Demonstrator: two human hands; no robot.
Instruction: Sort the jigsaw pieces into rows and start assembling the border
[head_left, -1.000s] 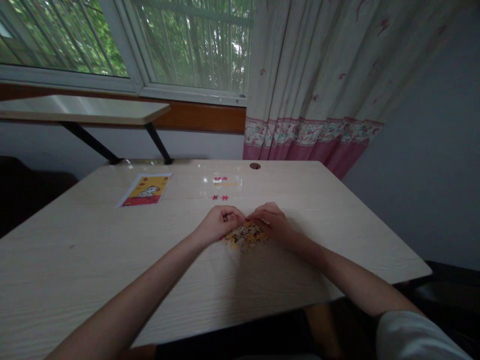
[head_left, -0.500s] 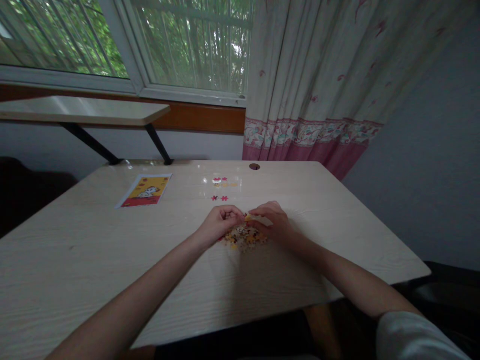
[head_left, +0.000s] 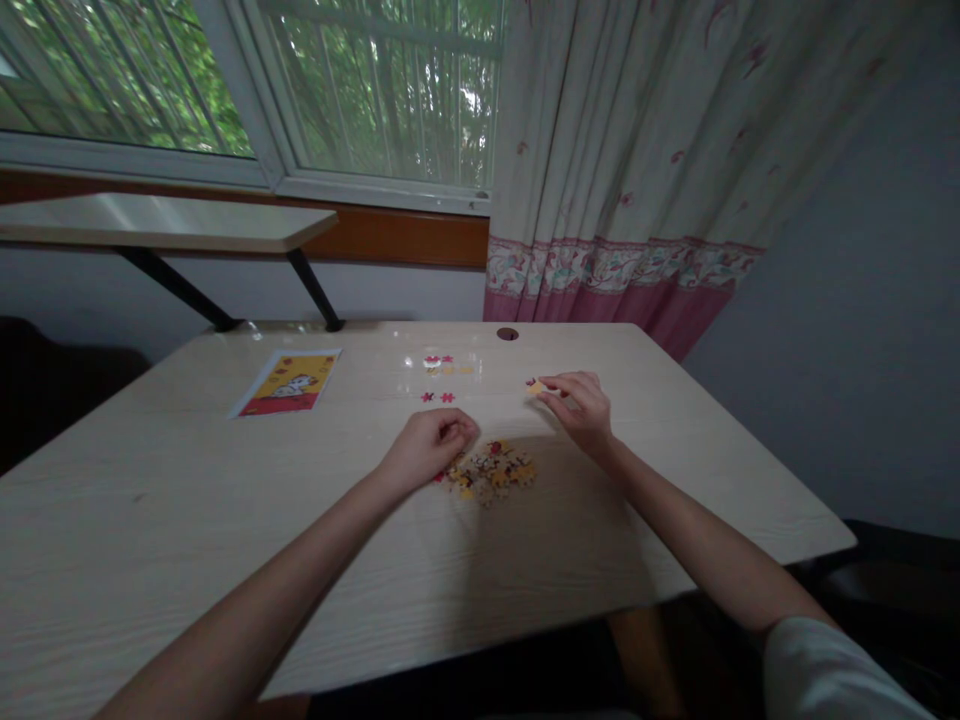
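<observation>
Between the thumb and fingers of my right hand is a yellow jigsaw puzzle piece with a dark red patch, held above the table to the right of the pile. My left hand rests at the left edge of the pile of puzzle pieces, its fingers curled together; whether anything is inside them is hidden. Beyond it lie two pink-red pieces. Farther back are a row of yellow pieces and a few red pieces.
A printed picture of a white cartoon animal on yellow and red lies at the left of the wooden table. A raised shelf stands at the back left. Near the back edge is a round cable hole.
My right hand has moved away from the pile, to the right and farther back, carrying the yellow piece. My left hand has stayed by the pile, shifting slightly left.
</observation>
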